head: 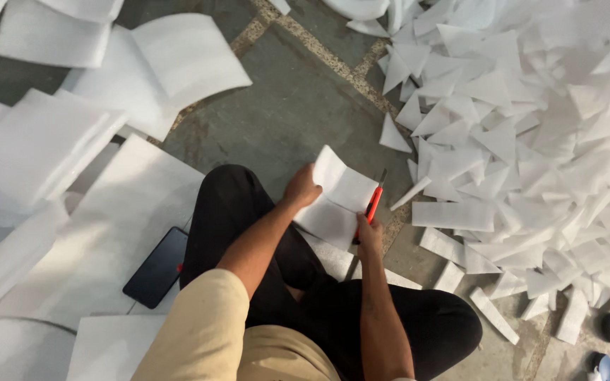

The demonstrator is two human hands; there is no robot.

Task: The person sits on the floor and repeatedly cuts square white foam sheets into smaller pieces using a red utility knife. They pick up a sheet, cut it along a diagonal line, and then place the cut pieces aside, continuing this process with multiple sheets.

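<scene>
Head view, left to right: stacked foam sheets [44,141], dark phone [157,267] on floor, left hand [301,189] pinching white foam sheet [337,201] at its edge above lap; right hand [370,233] clenched on red scissors [373,203]. Probably light, soft, floppy, tear-prone; best held near cut line. Cut-scrap pile [531,141] far right.

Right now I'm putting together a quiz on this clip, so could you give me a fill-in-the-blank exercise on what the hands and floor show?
1. The left hand grips a white foam sheet, while the right hand holds a cutter whose handle is ____.
2. The heap of cut foam pieces lies to the person's ____.
3. The dark phone rests on a foam ____.

Missing words: red; right; sheet
</scene>
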